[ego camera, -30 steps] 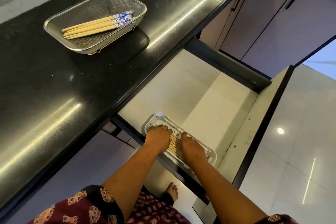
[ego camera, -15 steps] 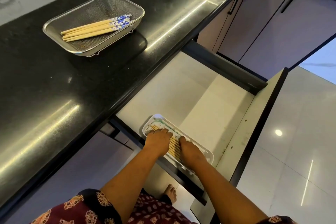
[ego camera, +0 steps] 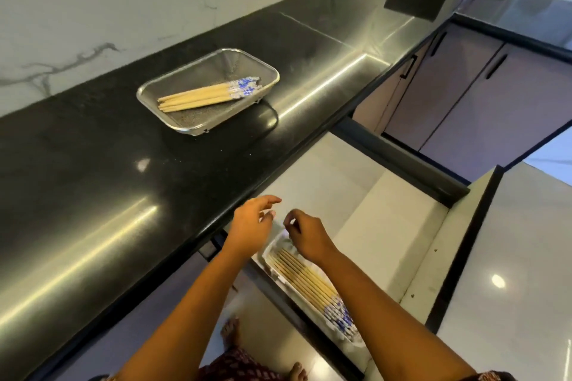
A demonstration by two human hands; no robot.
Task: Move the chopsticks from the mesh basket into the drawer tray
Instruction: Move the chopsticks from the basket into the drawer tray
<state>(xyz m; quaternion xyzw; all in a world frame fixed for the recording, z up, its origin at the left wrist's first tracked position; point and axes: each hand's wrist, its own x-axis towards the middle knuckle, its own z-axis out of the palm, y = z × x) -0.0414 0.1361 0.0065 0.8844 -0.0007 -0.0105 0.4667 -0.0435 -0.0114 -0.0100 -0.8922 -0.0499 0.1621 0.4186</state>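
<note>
Left hand (ego camera: 251, 226) by counter (ego camera: 123, 179) edge — right hand (ego camera: 307, 237) over tray (ego camera: 267, 258), seemingly loose.

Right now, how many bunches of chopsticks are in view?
2. One bunch in the mesh basket on the counter; the other bunch in the drawer tray, partly behind the right arm.

Mesh basket (ego camera: 198, 74) on black countertop (ego camera: 93, 148)

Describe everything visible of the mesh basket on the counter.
The mesh basket is a shallow rectangular tray of fine silvery wire mesh with a solid rim, rounded corners and small feet. It stands level on the black counter, askew to its edge. Wooden chopsticks with blue-patterned ends lie inside.
</note>
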